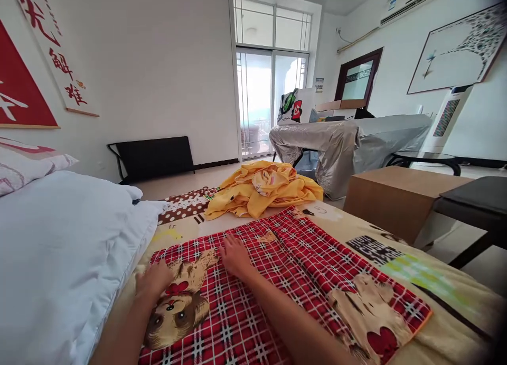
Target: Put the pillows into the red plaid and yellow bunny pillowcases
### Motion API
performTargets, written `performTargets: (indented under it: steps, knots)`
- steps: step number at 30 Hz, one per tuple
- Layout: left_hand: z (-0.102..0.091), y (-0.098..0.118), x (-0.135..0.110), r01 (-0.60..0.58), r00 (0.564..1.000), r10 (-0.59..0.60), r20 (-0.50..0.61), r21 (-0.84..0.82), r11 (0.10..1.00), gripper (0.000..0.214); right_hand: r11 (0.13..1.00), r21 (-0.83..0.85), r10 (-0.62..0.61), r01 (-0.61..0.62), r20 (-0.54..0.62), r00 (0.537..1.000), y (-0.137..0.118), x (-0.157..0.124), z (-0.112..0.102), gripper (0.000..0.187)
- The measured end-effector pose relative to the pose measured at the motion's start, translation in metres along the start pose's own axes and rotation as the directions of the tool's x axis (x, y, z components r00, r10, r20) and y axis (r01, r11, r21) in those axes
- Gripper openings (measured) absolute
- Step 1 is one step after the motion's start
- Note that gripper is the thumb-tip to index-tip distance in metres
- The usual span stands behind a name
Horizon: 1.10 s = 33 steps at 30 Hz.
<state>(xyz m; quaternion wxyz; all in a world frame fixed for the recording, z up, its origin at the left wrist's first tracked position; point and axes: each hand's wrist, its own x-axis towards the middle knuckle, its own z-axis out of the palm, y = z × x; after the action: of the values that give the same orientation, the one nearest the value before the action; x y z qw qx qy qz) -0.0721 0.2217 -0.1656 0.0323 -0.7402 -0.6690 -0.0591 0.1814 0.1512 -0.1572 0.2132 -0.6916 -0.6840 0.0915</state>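
A red plaid blanket (253, 296) printed with cartoon dogs lies spread over the bed in front of me, with a raised fold running along its right half. My left hand (156, 280) rests on its left edge beside a printed dog, palm down with the fingers stretched out. Near the blanket's far edge, my right hand (234, 255) lies flat on the plaid, fingers extended. Neither hand appears to grip the cloth. Just beyond the far edge sits a crumpled yellow cloth (269, 188).
White bedding (67, 249) and a pillow (27, 164) are heaped at left. A patterned cream sheet (447, 301) shows at right. Beyond the bed stand a cardboard box (404, 196), a dark stool (479, 201), a plastic-covered piece of furniture (336, 148) and a black panel (156, 159).
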Motion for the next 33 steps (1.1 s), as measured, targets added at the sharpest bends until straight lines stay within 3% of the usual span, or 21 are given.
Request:
performTargets:
  steps: [4,7,11,14,18,20,22,24,27,30,33]
  knots:
    - [0.002,0.014,0.018,-0.030,1.000,0.030,0.002,0.024,0.999,0.050,0.976,0.092,-0.203,0.199,0.041,0.978,-0.075,0.019,0.043,0.057]
    - [0.020,0.014,0.016,0.046,0.998,-0.048,0.034,0.053,0.998,0.052,0.956,0.120,-0.278,0.269,0.064,0.958,-0.085,0.030,0.063,0.058]
    - [0.035,0.007,0.017,0.119,0.990,-0.122,0.064,0.056,0.991,0.059,0.965,0.088,-0.257,0.247,0.121,0.959,-0.040,0.053,0.059,0.059]
    - [0.036,0.004,0.022,0.156,0.981,-0.158,0.111,0.030,0.987,0.062,0.987,0.023,-0.162,0.160,0.140,0.977,0.018,0.066,0.037,0.059]
    - [0.033,0.004,0.025,0.171,0.974,-0.167,0.156,-0.017,0.985,0.067,0.996,-0.094,0.005,0.007,0.132,0.991,0.093,0.061,-0.001,0.060]
    - [0.031,0.005,0.023,0.174,0.975,-0.168,0.148,-0.033,0.984,0.067,0.989,-0.139,0.061,-0.045,0.113,0.992,0.116,0.054,-0.015,0.060]
    - [0.029,0.006,0.021,0.179,0.976,-0.172,0.134,-0.045,0.983,0.065,0.982,-0.169,0.098,-0.080,0.096,0.991,0.122,0.049,-0.024,0.061]
    - [0.028,0.008,0.019,0.181,0.978,-0.173,0.115,-0.056,0.982,0.063,0.975,-0.188,0.134,-0.119,0.064,0.989,0.112,0.049,-0.025,0.060]
    - [0.028,0.009,0.017,0.176,0.982,-0.170,0.080,-0.069,0.982,0.060,0.976,-0.182,0.123,-0.121,-0.001,0.992,0.065,0.057,-0.012,0.058]
    - [0.028,0.007,0.017,0.145,0.989,-0.142,0.038,-0.077,0.986,0.055,0.992,-0.120,-0.040,0.042,0.020,0.999,-0.008,0.066,0.017,0.057]
    - [0.027,0.002,0.019,0.038,0.999,-0.037,0.011,-0.098,0.995,0.049,0.972,-0.025,-0.233,0.235,0.068,0.970,-0.080,0.067,0.052,0.055]
